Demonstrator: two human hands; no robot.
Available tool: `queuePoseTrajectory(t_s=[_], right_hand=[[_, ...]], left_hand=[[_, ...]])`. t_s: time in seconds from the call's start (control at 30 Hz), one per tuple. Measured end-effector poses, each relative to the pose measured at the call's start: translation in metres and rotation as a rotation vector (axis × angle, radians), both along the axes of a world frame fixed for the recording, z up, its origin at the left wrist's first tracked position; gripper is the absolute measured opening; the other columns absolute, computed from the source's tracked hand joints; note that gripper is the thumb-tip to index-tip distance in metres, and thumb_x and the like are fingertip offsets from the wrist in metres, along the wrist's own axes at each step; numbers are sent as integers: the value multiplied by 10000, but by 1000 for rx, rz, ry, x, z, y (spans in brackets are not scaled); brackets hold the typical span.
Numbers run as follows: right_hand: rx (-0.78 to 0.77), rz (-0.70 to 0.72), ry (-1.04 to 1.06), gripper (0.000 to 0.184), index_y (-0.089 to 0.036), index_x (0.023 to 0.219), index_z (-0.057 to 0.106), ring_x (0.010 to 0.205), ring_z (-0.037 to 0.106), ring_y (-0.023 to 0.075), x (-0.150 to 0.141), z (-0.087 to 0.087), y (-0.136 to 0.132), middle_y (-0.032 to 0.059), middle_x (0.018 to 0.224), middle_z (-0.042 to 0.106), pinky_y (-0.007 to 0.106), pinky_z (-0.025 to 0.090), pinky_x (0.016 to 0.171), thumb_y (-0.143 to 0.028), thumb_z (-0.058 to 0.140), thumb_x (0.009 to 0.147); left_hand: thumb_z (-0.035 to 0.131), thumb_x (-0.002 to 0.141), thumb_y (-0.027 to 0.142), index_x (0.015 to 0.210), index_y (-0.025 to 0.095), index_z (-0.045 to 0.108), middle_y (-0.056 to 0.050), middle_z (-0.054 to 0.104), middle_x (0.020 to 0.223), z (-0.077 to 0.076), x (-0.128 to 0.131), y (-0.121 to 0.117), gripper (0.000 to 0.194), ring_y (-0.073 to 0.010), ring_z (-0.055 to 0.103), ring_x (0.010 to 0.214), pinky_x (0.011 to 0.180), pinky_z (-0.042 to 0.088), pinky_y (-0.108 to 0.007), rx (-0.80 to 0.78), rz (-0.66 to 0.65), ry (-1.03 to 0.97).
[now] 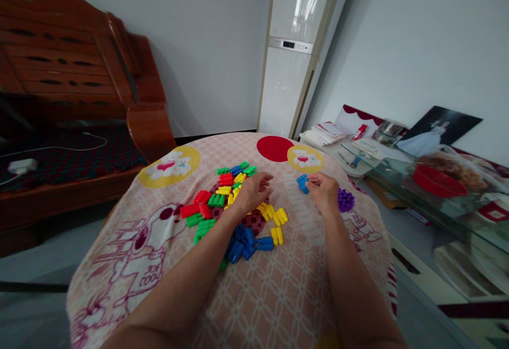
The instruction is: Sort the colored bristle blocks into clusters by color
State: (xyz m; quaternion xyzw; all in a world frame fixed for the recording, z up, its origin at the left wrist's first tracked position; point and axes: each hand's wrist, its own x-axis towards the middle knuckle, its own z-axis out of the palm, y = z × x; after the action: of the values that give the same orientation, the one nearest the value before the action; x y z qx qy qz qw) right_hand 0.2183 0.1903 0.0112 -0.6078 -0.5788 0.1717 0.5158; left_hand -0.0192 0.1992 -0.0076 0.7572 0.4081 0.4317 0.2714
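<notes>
A heap of small plastic building pieces (pixel 222 206) in red, green, yellow and blue lies on a pink patterned cloth (pixel 278 290) over a table. My left hand (pixel 252 192) rests on the right part of the heap, fingers curled down over the pieces; what it grips is hidden. My right hand (pixel 324 190) is closed on a blue piece (pixel 303 182) at its fingertips, just right of the heap. A purple bumpy piece (pixel 345 199) lies right beside the right hand.
A dark wooden bench (pixel 79 99) stands at the left. A tall white air conditioner (pixel 292 52) stands behind the table. At the right is a glass-topped table (pixel 445 200) with papers, a red bowl (pixel 437 180) and a framed picture.
</notes>
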Motion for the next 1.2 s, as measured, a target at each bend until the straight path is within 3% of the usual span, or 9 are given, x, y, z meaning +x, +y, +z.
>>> queuePoseTrajectory(t_s=[0.1,0.2,0.53,0.67,0.77,0.93,1.03,1.2], right_hand=[[29,-20,-232,188,-164,816,725,716,692,205,19,3,0,72,793,746,307,535,704,-221,608,680],[-39,-24,-389,162,-170,808,725,747,703,206,25,4,-1,74,801,753,290,525,722,-153,616,689],[-171,-23,-658,129,-179,857,735,804,707,189,14,-7,-1,75,841,762,248,478,744,-129,667,760],[-202,-37,-741,135,-169,893,732,839,696,190,10,-14,1,88,886,760,247,459,757,-134,671,778],[-212,-56,-802,130,-168,912,729,846,685,196,8,-13,-1,89,899,755,253,440,749,-160,672,797],[-117,-156,-820,185,-170,929,721,807,659,199,1,0,-9,104,925,745,274,398,704,-295,589,895],[-69,-145,-786,215,-171,895,716,784,644,190,-8,4,-12,92,891,743,274,375,691,-295,542,922],[-86,-45,-815,216,-176,841,716,743,626,183,-26,-2,-13,85,832,737,274,340,651,-260,534,922]], left_hand=[[598,782,131,1060,141,638,-95,709,1044,-3,-3,3,281,-175,712,879,775,602,-302,5,38,17],[594,786,129,1052,144,655,-85,718,1029,-4,-3,4,274,-173,715,866,764,599,-291,1,60,44],[591,783,189,1013,153,697,-70,752,1000,11,-19,8,256,-191,718,849,795,580,-305,-17,180,71],[592,776,226,1014,160,697,-61,762,967,18,-38,13,268,-198,719,846,791,579,-312,-38,259,21],[594,773,227,996,161,705,-67,766,965,21,-60,19,258,-213,714,858,825,577,-344,-23,396,21],[541,800,170,1011,182,710,-86,758,1037,12,-93,32,271,-257,706,919,895,567,-427,13,584,66],[487,820,139,1129,179,683,-104,729,1149,-1,-100,40,368,-272,681,1043,962,541,-439,-18,570,186],[462,886,228,1275,190,628,-101,588,1402,-19,-92,48,425,-259,513,1325,1138,385,-411,-14,364,516]])
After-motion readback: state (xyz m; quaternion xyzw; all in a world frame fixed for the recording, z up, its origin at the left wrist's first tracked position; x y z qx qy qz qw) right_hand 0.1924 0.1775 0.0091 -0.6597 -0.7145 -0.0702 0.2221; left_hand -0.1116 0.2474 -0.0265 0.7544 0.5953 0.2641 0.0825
